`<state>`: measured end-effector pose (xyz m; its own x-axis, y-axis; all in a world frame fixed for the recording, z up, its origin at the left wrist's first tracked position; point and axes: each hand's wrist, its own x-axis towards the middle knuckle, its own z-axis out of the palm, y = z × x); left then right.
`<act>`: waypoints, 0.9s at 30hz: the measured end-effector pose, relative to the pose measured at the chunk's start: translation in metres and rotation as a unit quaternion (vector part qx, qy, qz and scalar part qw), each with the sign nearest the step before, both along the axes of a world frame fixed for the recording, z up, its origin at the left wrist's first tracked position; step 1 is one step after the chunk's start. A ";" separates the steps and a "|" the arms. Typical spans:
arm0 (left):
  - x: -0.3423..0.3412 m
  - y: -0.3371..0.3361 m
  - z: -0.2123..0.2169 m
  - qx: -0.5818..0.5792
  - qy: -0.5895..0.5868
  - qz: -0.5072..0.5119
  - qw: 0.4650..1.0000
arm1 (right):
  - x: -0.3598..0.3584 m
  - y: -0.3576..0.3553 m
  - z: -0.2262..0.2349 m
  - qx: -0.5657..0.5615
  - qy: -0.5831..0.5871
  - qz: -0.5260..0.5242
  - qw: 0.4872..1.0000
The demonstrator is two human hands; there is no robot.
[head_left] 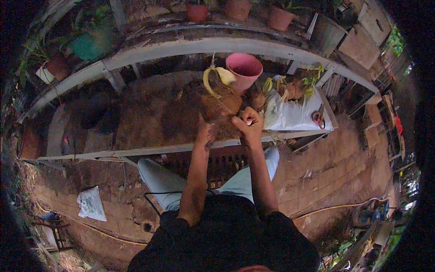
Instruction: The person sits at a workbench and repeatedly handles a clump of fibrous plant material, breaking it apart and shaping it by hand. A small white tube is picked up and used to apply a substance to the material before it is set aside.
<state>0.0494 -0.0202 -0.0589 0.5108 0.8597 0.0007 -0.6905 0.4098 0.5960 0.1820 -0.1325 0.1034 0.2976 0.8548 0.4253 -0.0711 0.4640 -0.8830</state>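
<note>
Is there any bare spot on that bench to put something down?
Yes: the white sheet, between the uprooted plants and the red scissors. It is crowded around both hands, left and right, at the fibrous root clump beside the pink pot.

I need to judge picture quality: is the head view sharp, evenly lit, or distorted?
Head view: dim, soft daylight, no glare; the bench edge bows strongly from fisheye; corners are black; left hand, right hand and root ball look slightly soft; the white sheet is brightest.

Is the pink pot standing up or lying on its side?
Tipped on its side. The pink pot shows its round open mouth facing the camera sideways, resting behind the root ball on the bench. What is inside cannot be told.
</note>
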 end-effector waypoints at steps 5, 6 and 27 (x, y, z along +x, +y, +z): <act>0.006 0.018 -0.042 -0.020 -0.196 0.100 0.975 | -0.003 0.004 -0.011 -0.073 0.274 0.257 0.924; 0.001 0.014 -0.048 -0.037 -0.253 0.112 0.960 | 0.002 0.009 -0.020 -0.100 0.288 0.262 0.915; 0.004 -0.045 0.103 0.285 0.217 -0.095 0.929 | 0.098 0.089 0.115 -0.165 -0.331 0.173 0.913</act>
<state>0.0537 -0.0653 0.0438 0.7113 0.6776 0.1869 -0.2825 0.0321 0.9587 0.2800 -0.0440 0.2180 -0.2431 0.9630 0.1161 0.4372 0.2156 -0.8731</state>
